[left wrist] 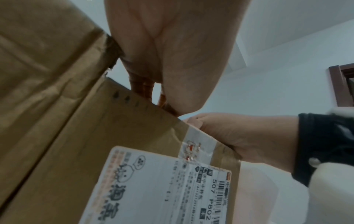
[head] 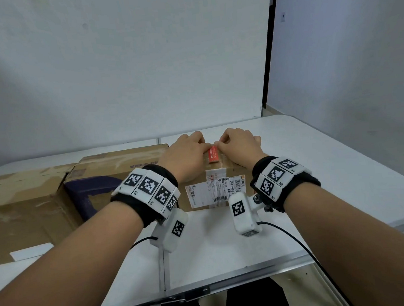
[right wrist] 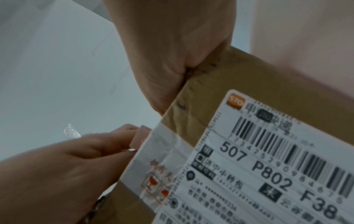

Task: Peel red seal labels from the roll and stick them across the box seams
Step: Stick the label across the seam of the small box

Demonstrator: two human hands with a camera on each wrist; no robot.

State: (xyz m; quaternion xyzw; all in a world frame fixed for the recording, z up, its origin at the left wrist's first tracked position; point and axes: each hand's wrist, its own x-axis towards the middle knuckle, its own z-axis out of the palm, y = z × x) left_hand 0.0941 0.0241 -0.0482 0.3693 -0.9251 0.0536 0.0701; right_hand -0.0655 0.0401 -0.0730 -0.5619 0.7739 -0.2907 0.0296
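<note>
Both hands [head: 186, 154] [head: 241, 148] press (seemingly) the red label [head: 213, 154].

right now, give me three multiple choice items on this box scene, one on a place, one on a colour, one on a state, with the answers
1. Where is the seal label?
A. on top of the small box
B. on the table
C. on the wall

2. What colour is it?
A. blue
B. red
C. green

3. What are the left hand and right hand doing?
A. hanging idle
B. lifting the box
C. pressing the label's far end

Answers: 1 A, it lies on the box top; 2 B, clearly red; 3 C, fingertips of both meet on it.
</note>
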